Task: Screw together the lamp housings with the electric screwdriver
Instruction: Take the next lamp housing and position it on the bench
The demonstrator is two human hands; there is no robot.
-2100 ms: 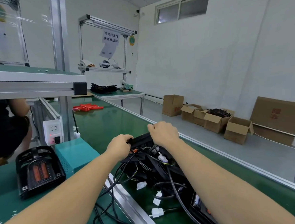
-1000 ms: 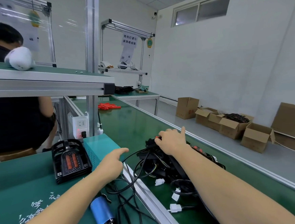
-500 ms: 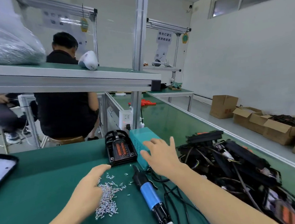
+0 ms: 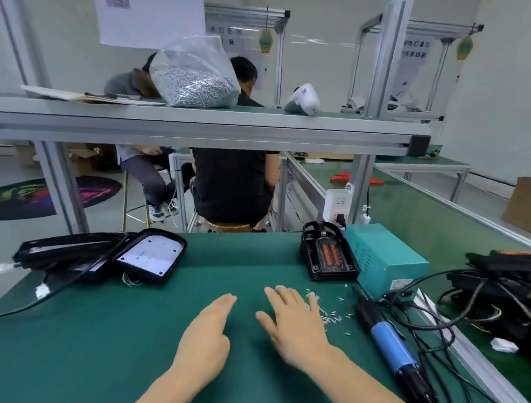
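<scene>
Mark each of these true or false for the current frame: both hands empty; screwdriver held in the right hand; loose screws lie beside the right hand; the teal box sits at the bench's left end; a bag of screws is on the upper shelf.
1. Both hands are empty. True: the left hand and right hand lie open over the mat.
2. The right hand holds the screwdriver. False: the screwdriver lies on the mat to its right, untouched.
3. Loose screws lie beside the right hand. True: the screws are scattered by its fingers.
4. The teal box is at the left end. False: the teal box sits on the right.
5. A bag of screws is on the shelf. True: bag.
</scene>
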